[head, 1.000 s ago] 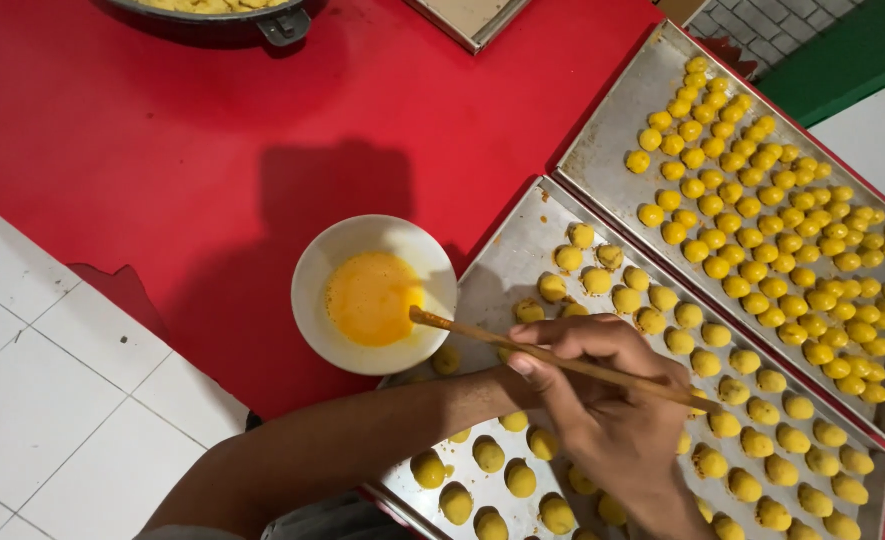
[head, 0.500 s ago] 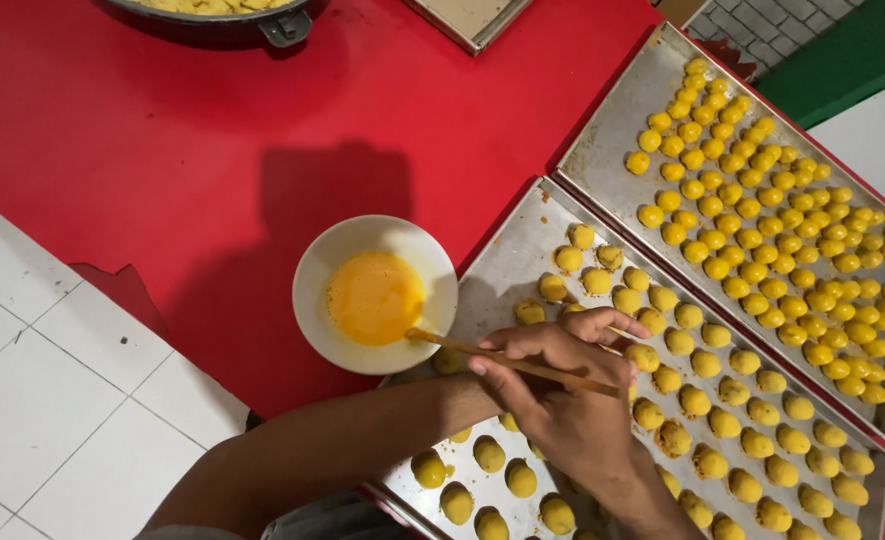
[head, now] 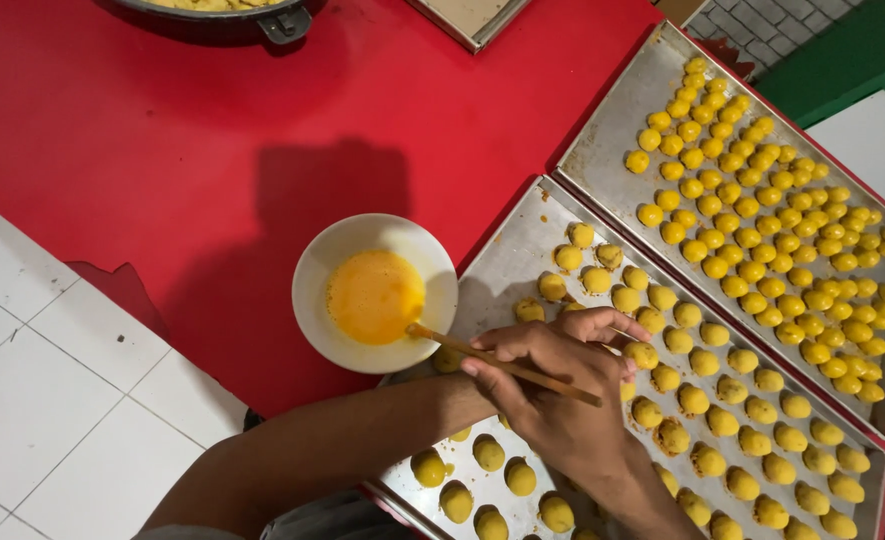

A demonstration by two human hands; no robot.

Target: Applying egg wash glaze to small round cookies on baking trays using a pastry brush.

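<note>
The wooden brush lies with its long axis running from ten o'clock to four o'clock, tip at the rim of the white bowl of beaten egg; the one visible hand, left or right I cannot tell, has its fingers pinched shut around the handle over the near baking tray.

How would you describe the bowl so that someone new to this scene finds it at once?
Start at the red table. The bowl sits near its lower edge, just left of the nearer of two metal trays. It is white, round and shallow, holds orange-yellow liquid, and the tip of the brush held in a hand reaches into it; nothing else there is white or round like it.
</note>
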